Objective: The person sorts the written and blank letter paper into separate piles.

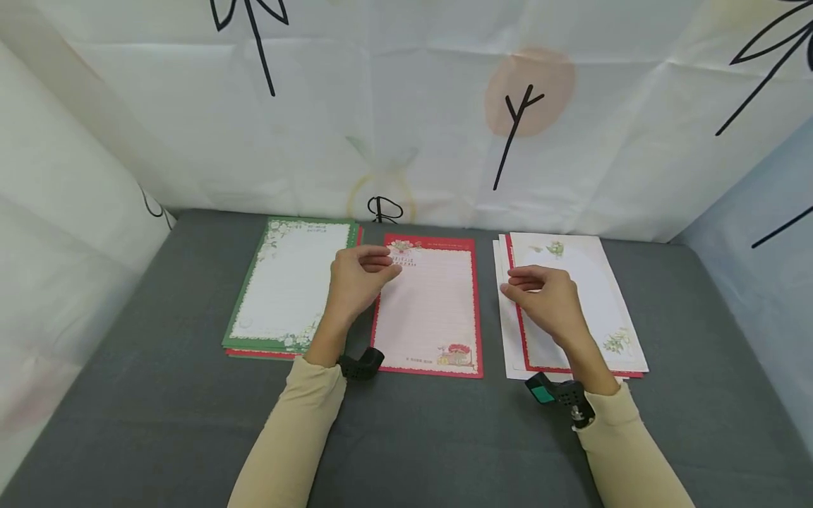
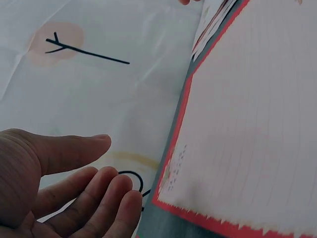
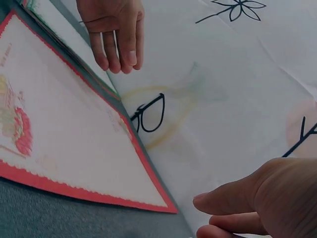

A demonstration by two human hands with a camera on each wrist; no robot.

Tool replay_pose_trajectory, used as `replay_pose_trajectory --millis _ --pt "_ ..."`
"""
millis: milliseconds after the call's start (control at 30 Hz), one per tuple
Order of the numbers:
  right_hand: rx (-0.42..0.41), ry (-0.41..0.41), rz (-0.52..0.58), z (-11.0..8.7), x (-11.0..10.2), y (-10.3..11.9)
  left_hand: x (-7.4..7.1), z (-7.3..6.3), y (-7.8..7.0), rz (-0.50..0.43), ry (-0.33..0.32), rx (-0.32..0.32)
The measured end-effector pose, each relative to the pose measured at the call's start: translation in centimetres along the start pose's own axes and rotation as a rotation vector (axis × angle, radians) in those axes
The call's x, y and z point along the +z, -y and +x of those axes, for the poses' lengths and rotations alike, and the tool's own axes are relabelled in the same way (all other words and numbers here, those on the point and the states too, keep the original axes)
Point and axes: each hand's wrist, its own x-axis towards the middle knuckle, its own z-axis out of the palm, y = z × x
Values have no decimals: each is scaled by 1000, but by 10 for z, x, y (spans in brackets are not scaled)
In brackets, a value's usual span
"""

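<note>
In the head view a red-bordered sheet of lined writing paper [image 1: 427, 310] lies in the middle of the table. My left hand [image 1: 362, 279] hovers over its upper left edge, fingers loosely bent and nothing between them. To the left lies a stack of green-bordered paper [image 1: 286, 282], with red edges showing beneath. My right hand [image 1: 546, 296] is above the left side of a stack of white paper with a leaf print [image 1: 587, 303]; its fingers are relaxed and hold nothing. In the left wrist view, thumb and fingers [image 2: 119, 186] stand apart beside the red-bordered sheet.
A dark grey cloth [image 1: 438, 444] covers the table. Behind it hangs a white curtain [image 1: 432, 106] with plant drawings. Each wrist carries a black camera band [image 1: 362, 365]. Red and white sheets stick out under the right-hand stack.
</note>
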Motion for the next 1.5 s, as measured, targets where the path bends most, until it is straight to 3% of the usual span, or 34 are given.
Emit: replay_pose_trajectory --millis 300,600,867,1500 --pt "-2 90 86 6 21 11 -24 0 12 36 9 -54" --pt "54 128 87 10 33 5 -25 2 18 104 153 -143" --pt "84 170 88 12 35 3 -25 3 16 109 216 -197" --pt "67 173 1 13 44 1 -19 4 19 143 211 -228"
